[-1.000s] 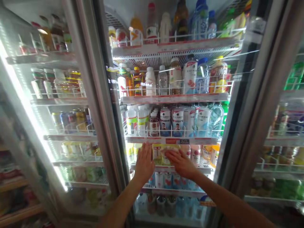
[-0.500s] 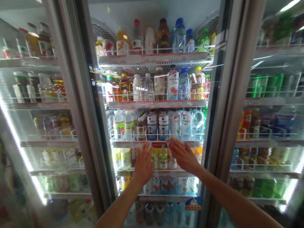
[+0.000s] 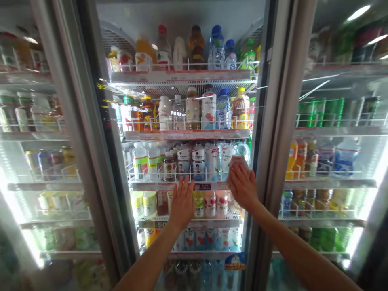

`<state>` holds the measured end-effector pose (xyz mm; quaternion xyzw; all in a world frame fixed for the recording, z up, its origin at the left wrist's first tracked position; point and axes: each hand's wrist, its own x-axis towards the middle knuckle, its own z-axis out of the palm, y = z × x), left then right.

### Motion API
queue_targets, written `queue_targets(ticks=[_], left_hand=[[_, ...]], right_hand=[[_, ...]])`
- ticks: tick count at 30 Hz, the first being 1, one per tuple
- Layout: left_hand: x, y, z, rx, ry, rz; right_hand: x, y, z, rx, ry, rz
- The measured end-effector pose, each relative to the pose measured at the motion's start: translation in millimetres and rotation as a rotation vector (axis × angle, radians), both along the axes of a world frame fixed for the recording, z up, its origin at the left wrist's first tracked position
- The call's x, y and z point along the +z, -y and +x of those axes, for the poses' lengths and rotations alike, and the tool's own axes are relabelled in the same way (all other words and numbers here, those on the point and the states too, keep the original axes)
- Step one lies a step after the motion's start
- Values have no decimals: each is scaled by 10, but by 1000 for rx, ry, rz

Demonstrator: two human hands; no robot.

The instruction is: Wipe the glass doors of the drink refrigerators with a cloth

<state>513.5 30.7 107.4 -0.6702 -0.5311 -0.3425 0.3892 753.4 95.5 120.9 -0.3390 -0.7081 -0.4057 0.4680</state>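
A glass door (image 3: 184, 133) of a lit drinks fridge stands in front of me. My left hand (image 3: 182, 204) lies against the glass, fingers stretched upward and holding nothing. To its right, my right hand (image 3: 242, 184) presses a pale, crumpled cloth (image 3: 236, 161) to the pane, near the door's right frame. Parts of the cloth are hidden under the fingers. Behind the glass, bottles with white labels (image 3: 198, 159) stand on the shelf level with my hands.
Metal door frames rise at left (image 3: 87, 133) and right (image 3: 277, 121). Neighbouring fridge doors show more shelves of drinks, such as orange bottles (image 3: 298, 155). A blue sticker (image 3: 235, 261) is low on the middle door. Light reflections cross the glass.
My right hand has moved right and slightly up with the cloth, nearer the right frame. My left hand stays flat in about the same place. The view has shifted a little to the right.
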Motion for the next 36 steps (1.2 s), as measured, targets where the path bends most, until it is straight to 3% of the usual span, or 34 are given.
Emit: queue_targets(ticks=[5,8,10,12,14,16,19,22,25,28,30,32,36], left_hand=[[17,-30,-44,8,-11,27],[74,-41,-158,18,-19,40],[132,-53,-245,23,-6,46],[191,-66,-329,17,11,48],[236,-70,-425,-1,20,39],[260,-64,-560,-11,31,32],[262,-35,-857,0,63,42],[246,-2,-1168,20,127,61],[235,10,-1335,24,172,71],[231,-2,-1361,2,167,105],[232,-10,-1371,-14,150,125],[241,-11,-1410,-24,139,123],[306,-9,-1512,-24,157,134]], right_hand=[[-145,5,232,13,75,-24],[-138,-64,269,-51,-66,15],[-53,-77,62,-112,-270,44],[-4,-31,-317,-107,-368,37],[-29,48,-709,-4,-207,-5],[-88,109,-924,89,-8,-42],[-97,75,-789,41,-24,-36],[33,-46,-552,-132,-328,29],[127,-19,-774,-179,-491,52],[98,147,-1267,-56,-216,-21],[88,210,-1420,28,-6,-84],[145,184,-1322,28,-22,-79],[386,9,-941,-123,-528,90]])
